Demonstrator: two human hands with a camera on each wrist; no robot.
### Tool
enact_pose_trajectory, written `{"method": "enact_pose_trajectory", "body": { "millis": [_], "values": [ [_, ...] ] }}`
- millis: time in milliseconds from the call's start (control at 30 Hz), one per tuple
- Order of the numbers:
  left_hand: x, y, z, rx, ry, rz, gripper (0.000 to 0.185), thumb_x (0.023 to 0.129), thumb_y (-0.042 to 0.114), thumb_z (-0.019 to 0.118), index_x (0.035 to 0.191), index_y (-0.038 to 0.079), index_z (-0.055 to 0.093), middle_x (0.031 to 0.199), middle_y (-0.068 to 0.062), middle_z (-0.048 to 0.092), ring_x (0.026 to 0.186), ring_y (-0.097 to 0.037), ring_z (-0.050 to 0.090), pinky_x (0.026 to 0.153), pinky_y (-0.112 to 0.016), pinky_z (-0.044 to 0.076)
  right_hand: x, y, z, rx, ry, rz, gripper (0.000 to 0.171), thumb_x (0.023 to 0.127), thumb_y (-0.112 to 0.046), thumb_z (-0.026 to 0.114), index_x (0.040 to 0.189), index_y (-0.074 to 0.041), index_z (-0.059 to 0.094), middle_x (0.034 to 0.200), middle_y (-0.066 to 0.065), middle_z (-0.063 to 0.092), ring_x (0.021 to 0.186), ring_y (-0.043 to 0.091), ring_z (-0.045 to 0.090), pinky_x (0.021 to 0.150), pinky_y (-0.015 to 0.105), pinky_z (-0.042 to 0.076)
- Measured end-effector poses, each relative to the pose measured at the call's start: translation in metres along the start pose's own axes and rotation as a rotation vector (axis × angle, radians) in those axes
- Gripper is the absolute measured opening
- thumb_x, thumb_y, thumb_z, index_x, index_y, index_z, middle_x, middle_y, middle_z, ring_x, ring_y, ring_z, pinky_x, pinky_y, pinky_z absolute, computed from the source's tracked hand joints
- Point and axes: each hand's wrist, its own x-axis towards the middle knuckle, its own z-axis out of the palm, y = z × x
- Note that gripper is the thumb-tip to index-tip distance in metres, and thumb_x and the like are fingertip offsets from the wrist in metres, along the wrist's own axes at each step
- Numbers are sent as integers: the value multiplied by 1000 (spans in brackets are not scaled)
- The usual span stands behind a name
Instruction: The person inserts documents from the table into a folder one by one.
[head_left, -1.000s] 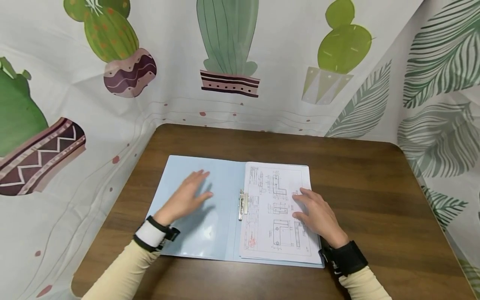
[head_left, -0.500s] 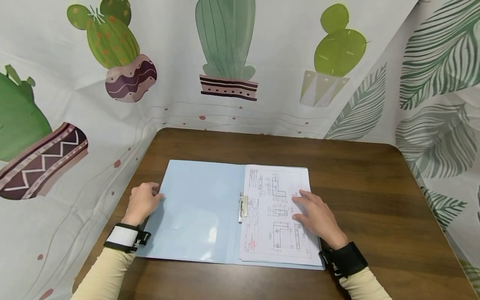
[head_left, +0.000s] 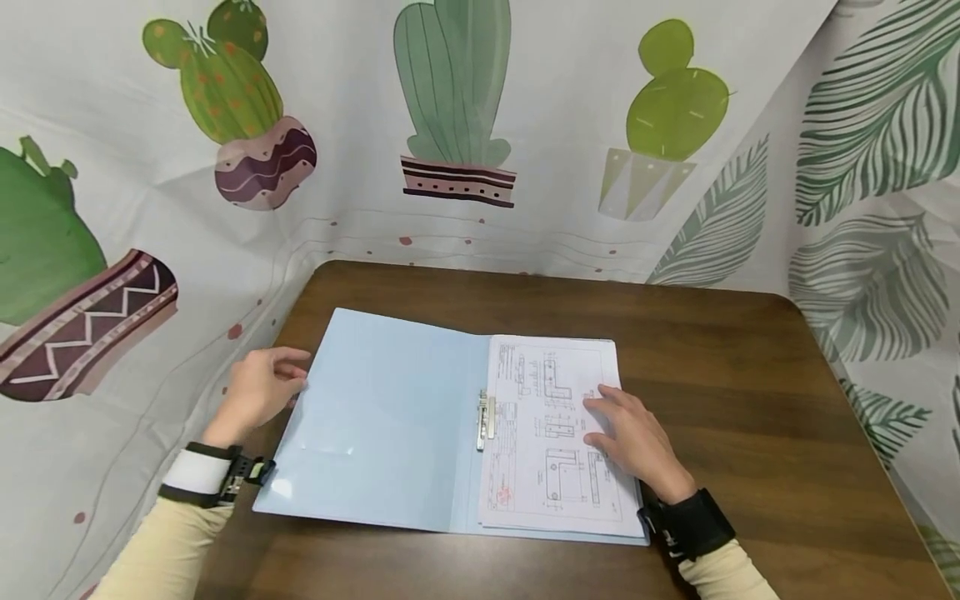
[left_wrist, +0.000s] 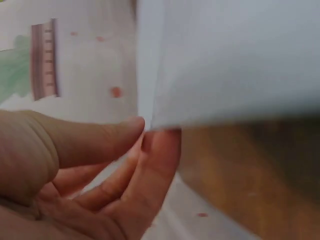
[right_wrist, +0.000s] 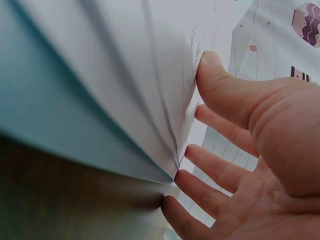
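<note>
Both arms come in wearing pale cream long sleeves. On the left wrist, a white band (head_left: 197, 474) edged in black with a small black buckle at its side. On the right wrist, a broad black strap (head_left: 696, 521) with faint white marks near its lower edge.

The head view looks down from the near side; both wrist views sit close against the folder (head_left: 390, 417).

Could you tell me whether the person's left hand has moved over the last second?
Yes. The left hand went leftward off the open light-blue plastic folder, to its left edge.
</note>
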Motion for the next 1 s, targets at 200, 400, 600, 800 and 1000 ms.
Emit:
{"method": "enact_pose_trajectory", "body": {
  "millis": [200, 400, 600, 800, 1000],
  "values": [
    [-5, 48, -32, -173, -113, 87, 39, 98, -1, 66, 137, -4, 60, 113, -25, 71, 84, -17, 75, 67, -30, 61, -3, 2, -2, 1, 12, -4, 56, 83, -15, 87, 134, -3, 67, 152, 25, 47, 138, 48, 43, 104, 67, 38],
    [-14, 100, -28, -359, -66, 310, 37, 98, -1, 66, 135, -3, 63, 120, -21, 72, 94, -10, 74, 77, -30, 60, -4, 2, -2, 10, 5, 3, 55, 84, -15, 86, 135, -3, 66, 153, 25, 47, 139, 48, 42, 104, 67, 38],
    [-14, 137, 18, -478, 27, 534, 42, 94, -6, 70, 135, 2, 65, 129, -11, 70, 112, -17, 70, 90, -28, 56, -2, 1, -2, 2, -3, -3, 56, 85, -17, 85, 136, -4, 66, 154, 24, 46, 141, 47, 40, 106, 67, 37],
    [-1, 162, 82, -518, 99, 688, 51, 91, -4, 74, 140, 3, 61, 145, -9, 59, 128, -28, 61, 101, -43, 52, -3, 1, -3, 20, -3, -9, 56, 86, -16, 85, 136, -3, 65, 155, 23, 45, 142, 47, 40, 107, 66, 37],
    [12, 175, 142, -415, 49, 733, 50, 97, 18, 73, 144, 12, 59, 157, -7, 48, 144, -24, 45, 115, -45, 39, -5, 4, -1, 47, -9, -40, 56, 87, -14, 83, 138, -1, 63, 155, 25, 44, 143, 47, 39, 108, 64, 39]
  ]
}}
